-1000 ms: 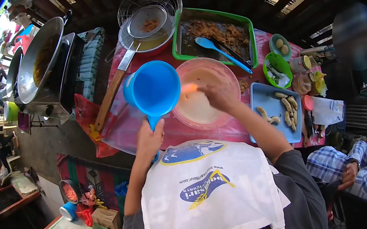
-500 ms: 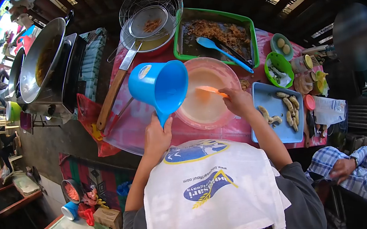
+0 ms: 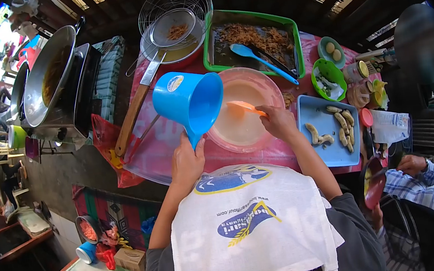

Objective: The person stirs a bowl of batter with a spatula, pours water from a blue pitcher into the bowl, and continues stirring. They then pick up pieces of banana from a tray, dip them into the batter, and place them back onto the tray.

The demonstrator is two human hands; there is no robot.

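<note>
My left hand [image 3: 187, 163] is closed round the handle of a blue plastic dipper [image 3: 178, 100], which tilts with its mouth towards the basin. No liquid is seen leaving it. The pink basin [image 3: 277, 90] holds a pale, creamy liquid. Over its right side, my right hand [image 3: 281, 123] grips an orange spoon [image 3: 247, 107], whose far end is down in the liquid and hidden. Just beyond the basin, a blue spoon [image 3: 268, 64] lies across a green-rimmed tray [image 3: 298, 46] holding brown fried shreds.
Peeled bananas lie in a light-blue tray [image 3: 332, 161] at right. A wire strainer [image 3: 172, 25] with a wooden handle rests over a bowl, back left. Farther left, a large wok [image 3: 60, 51] sits on a stove. Another person's hand [image 3: 412, 164] and a dark red dish [image 3: 375, 184] are at lower right.
The orange spoon and my right hand have shifted slightly left in the basin. The dipper has barely moved. At lower right, the other person has moved, and a dark red dish has come into view.
</note>
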